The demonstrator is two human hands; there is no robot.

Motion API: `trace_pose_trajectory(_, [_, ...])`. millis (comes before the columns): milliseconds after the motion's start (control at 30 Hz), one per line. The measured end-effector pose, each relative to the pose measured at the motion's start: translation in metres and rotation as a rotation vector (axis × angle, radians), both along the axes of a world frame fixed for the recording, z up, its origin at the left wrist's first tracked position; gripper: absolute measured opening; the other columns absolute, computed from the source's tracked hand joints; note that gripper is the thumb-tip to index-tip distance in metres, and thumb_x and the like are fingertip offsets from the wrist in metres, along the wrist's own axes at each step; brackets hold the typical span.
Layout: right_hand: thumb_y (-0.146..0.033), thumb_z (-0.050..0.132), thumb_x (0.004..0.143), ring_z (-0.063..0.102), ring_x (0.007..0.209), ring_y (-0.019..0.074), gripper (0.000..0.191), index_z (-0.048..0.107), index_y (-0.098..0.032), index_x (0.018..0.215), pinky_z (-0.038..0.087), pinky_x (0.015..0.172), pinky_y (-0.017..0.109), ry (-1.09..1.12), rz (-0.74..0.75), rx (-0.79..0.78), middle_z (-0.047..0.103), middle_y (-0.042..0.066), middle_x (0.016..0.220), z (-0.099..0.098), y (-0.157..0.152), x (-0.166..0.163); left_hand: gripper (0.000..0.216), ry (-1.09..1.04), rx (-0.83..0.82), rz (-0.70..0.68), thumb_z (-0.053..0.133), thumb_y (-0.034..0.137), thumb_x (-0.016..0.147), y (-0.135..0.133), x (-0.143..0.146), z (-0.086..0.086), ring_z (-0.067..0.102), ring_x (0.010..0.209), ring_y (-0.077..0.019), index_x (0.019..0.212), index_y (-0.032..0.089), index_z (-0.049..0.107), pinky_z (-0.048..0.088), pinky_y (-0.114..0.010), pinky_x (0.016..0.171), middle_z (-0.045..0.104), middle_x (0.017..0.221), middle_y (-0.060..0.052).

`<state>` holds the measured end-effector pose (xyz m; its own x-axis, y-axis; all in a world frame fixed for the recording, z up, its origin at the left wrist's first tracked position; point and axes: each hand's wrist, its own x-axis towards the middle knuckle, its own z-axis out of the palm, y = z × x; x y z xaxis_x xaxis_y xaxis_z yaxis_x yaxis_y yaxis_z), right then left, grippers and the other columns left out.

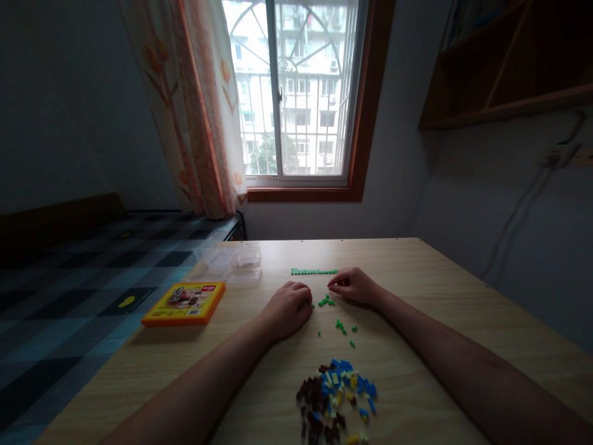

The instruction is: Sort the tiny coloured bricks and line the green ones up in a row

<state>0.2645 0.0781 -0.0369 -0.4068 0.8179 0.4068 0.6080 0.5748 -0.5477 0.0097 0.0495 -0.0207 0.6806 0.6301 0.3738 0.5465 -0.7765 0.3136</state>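
Observation:
Both my forearms rest on a light wooden table (440,296). My left hand (290,307) lies knuckles up with its fingers curled under; what they hold, if anything, is hidden. My right hand (353,285) pinches its fingertips together at the right end of a straight row of small green bricks (314,271). Whether a brick sits in that pinch is too small to tell. Several loose green bricks (340,322) lie scattered between and just in front of the two hands.
A heap of brown, blue and yellow bricks (334,395) lies near the table's front edge. An orange box (184,303) and a clear plastic tray (231,261) sit at the left. A bed with a checked cover (69,278) adjoins the table's left side.

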Motion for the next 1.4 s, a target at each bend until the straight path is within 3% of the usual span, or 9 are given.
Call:
trace_pose_trajectory(200, [-0.034,0.069,0.079,0.055,0.059,0.0129,0.018,0.08,-0.02,0.082,0.04,0.056,0.023,-0.057,0.058,-0.071,0.068,0.002,0.065,0.005,-0.006,-0.006,0.008,0.006,0.004,0.002,0.056,0.016,0.08,0.0,0.0,-0.001,0.057,0.095,-0.022,0.081,0.02,0.063,0.047,-0.034,0.089,0.067,0.096,-0.006])
trace_pose_trajectory(533, [-0.032,0.066,0.079,0.055,0.058,0.0128,0.019,0.079,-0.019,0.082,0.039,0.056,0.023,-0.062,0.057,-0.041,0.069,0.002,0.066,0.003,-0.001,-0.002,0.007,0.0,0.013,-0.004,0.056,0.015,0.081,0.001,-0.001,-0.002,0.058,0.095,-0.0212,0.081,0.021,0.061,0.046,-0.032,0.089,0.067,0.095,-0.005])
trace_pose_trajectory(700, [-0.04,0.062,0.083,0.059,0.062,0.0158,0.029,0.079,-0.017,0.085,0.04,0.057,0.025,0.036,-0.17,0.027,0.073,0.005,0.071,-0.001,0.016,0.031,0.007,-0.001,0.001,-0.008,0.056,0.015,0.08,0.002,-0.001,-0.003,0.058,0.095,-0.0214,0.08,0.021,0.06,0.046,-0.032,0.09,0.067,0.095,-0.005])
trace_pose_trajectory(867, [-0.038,0.062,0.082,0.064,0.068,0.0182,0.025,0.079,-0.022,0.089,0.043,0.062,0.027,-0.074,-0.429,0.036,0.076,0.004,0.079,-0.01,0.026,0.06,0.007,-0.009,0.005,-0.007,0.056,0.015,0.08,0.002,-0.001,-0.004,0.057,0.094,-0.0213,0.078,0.02,0.06,0.046,-0.033,0.09,0.067,0.095,-0.005])
trace_pose_trajectory(1133, [-0.04,0.06,0.085,0.067,0.08,0.0198,0.024,0.079,-0.027,0.092,0.043,0.065,0.027,-0.272,-0.461,-0.006,0.077,0.003,0.09,-0.004,0.022,0.042,0.006,0.002,-0.001,0.0,0.057,0.015,0.079,0.0,0.0,-0.001,0.057,0.094,-0.0213,0.078,0.02,0.06,0.046,-0.033,0.088,0.067,0.093,-0.005])
trace_pose_trajectory(1400, [-0.04,0.059,0.086,0.067,0.082,0.0191,0.025,0.079,-0.027,0.094,0.043,0.066,0.026,-0.279,-0.465,-0.028,0.077,0.002,0.091,0.001,0.02,0.04,0.006,0.007,0.007,0.007,0.057,0.015,0.08,0.001,0.0,-0.002,0.057,0.094,-0.0213,0.079,0.02,0.06,0.046,-0.033,0.088,0.067,0.094,-0.005])
